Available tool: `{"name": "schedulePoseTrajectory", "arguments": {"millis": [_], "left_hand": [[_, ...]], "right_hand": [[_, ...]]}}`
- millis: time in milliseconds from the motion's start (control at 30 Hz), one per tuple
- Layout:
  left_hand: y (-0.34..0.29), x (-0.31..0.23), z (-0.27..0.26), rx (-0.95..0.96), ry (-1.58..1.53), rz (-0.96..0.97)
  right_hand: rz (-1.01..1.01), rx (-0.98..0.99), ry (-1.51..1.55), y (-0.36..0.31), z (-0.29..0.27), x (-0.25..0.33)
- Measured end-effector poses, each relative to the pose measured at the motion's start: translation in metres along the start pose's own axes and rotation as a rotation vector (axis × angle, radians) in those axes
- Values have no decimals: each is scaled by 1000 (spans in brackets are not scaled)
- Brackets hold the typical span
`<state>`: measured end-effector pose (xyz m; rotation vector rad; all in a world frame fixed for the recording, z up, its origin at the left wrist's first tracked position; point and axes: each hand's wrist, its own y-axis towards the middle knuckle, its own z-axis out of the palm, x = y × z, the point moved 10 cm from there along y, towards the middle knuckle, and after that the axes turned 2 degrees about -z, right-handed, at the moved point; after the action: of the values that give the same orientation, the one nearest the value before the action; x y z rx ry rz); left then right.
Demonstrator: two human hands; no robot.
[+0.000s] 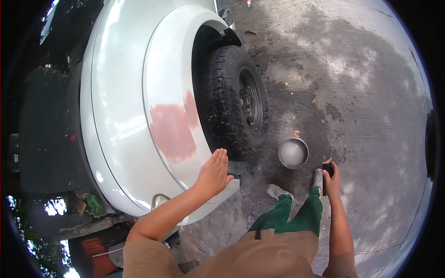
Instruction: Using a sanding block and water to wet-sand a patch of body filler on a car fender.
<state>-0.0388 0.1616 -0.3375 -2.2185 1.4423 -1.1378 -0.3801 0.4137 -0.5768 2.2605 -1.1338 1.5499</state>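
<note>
Nearest, at the bottom of the frame, was the wearer's brown shirt (250, 257), above green trousers (273, 215). In the lower middle, the left hand (215, 173) held nothing visible; its fingers lay straight and close together, thumb apart, perhaps for a flat palm. Whether it touched the white fender (162, 60) could not be told.

At lower right, the right hand (333, 183) had its fingers closed around a dark block (327, 167), seemingly gripped by its sides to leave a broad face free. The block hung near a shoe, clear of the vehicle.

Left of centre, a dull pink patch (172, 132) interrupted the fender's glossy white beside the wheel arch. Farther down, a round bucket (293, 167) of cloudy liquid stood on the concrete (371, 139) near the feet, probably for easy reach. The black tyre (225, 88) filled the arch, and dry leaves (314, 100) dotted the ground.
</note>
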Motion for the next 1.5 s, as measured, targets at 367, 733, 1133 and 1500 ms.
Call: {"name": "schedulePoseTrajectory", "arguments": {"millis": [367,733,1133,1500], "left_hand": [[249,-314,252,307,-2084,-559],[499,-468,405,340,-1863,-720],[367,-367,317,37,-1971,-916],[228,-206,17,-267,-2796,-854]], "right_hand": [[638,471,383,62,211,-156],[747,460,24,158,377,-408],[1028,619,816,102,307,-240],[764,661,872,81,93,49]]}}
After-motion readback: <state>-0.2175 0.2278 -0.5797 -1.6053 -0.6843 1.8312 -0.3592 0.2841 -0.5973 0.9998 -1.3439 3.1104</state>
